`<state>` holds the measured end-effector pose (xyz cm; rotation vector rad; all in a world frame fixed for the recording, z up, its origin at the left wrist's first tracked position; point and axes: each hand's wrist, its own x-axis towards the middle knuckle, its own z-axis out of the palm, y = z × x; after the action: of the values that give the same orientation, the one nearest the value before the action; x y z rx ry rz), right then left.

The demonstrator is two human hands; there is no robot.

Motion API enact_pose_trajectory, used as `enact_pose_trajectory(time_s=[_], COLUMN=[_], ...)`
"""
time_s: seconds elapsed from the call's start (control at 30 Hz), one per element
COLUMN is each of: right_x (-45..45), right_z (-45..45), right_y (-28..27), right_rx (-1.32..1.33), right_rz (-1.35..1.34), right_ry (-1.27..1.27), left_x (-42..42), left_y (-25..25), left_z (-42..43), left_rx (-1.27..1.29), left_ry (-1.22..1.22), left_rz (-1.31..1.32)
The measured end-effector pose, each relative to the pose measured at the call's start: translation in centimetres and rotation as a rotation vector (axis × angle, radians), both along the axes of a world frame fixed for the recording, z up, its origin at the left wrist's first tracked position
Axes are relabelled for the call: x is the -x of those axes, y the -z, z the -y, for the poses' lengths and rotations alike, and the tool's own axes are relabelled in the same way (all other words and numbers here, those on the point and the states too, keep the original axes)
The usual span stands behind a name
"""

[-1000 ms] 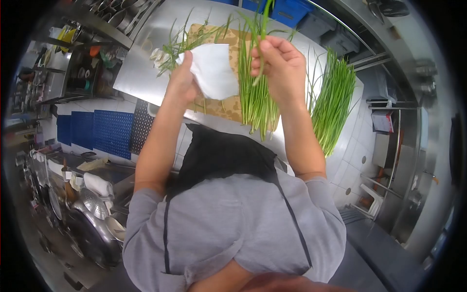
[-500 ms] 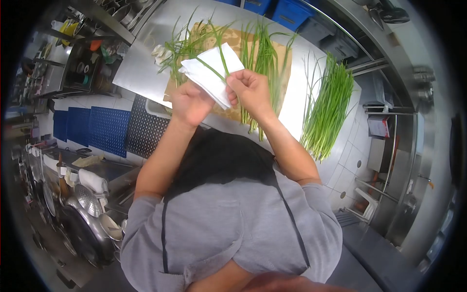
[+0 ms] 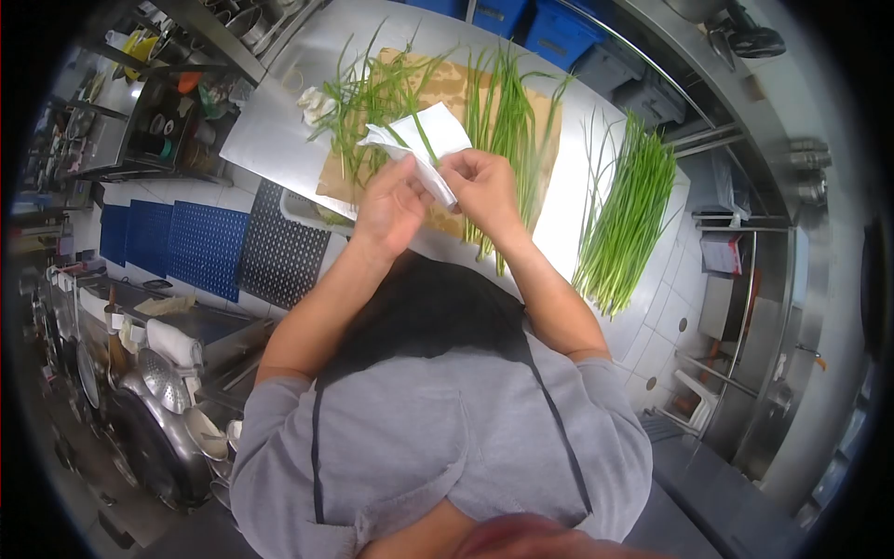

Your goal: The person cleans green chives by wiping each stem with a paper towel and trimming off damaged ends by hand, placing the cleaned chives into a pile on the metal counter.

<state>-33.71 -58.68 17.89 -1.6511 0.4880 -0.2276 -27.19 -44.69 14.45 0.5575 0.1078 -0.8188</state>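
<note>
- Chive stalk [image 3: 426, 140]: lies within folded white paper towel [image 3: 447, 130], above cardboard sheet [image 3: 453, 82].
- Hands: left [image 3: 389, 209] grasps towel; right [image 3: 484, 189] pinches towel and stalk.
- Metal surface [image 3: 270, 126]: carries cardboard and, at right, large chive bundle [image 3: 635, 210].

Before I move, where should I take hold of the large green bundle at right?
Likely around the lower stems of the large green bundle, coming from the near side: the pale ends gather there and point that way, while the far tips splay loosely. The right hand is the nearer one.
</note>
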Motion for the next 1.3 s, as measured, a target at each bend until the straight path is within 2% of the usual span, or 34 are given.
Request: enact_pose_trajectory(time_s=[0.17, 0.27, 0.37, 0.47, 0.7, 1.07, 1.17, 1.3], right_x=[0.1, 0.1, 0.1, 0.4, 0.5, 0.8, 1.1, 1.1], right_z=[-0.1, -0.3, -0.1, 0.3, 1.0, 1.3, 1.2, 1.2], right_y=[0.4, -0.5, -0.1, -0.7, -0.9, -1.0, -1.1, 0.4], right_rx=[0.354, 0.400, 0.512, 0.570, 0.589, 0.608, 0.542, 0.160], right_rz=[0.027, -0.016, 0.094, 0.092, 0.143, 0.169, 0.149, 0.156], right_ry=[0.084, 0.101, 0.098, 0.078, 0.149, 0.122, 0.112, 0.121], left_x=[0.5, 0.8, 0.8, 0.8, 0.4, 0.4, 0.2, 0.1], left_y=[-0.1, -0.9, -0.9, -0.9, -1.0, -1.7, -1.6, -1.5], left_z=[0.5, 0.7, 1.0, 1.4, 2.0, 3.0, 3.4, 3.5], left_rx=[-0.047, -0.056, -0.067, -0.065, -0.073, -0.119, -0.177, -0.208], left_ry=[-0.011, 0.010, -0.005, -0.028, -0.016, -0.058, -0.096, -0.110], left_rz=[0.007, 0.025, 0.039, 0.011, -0.030, 0.080, 0.104, 0.109])
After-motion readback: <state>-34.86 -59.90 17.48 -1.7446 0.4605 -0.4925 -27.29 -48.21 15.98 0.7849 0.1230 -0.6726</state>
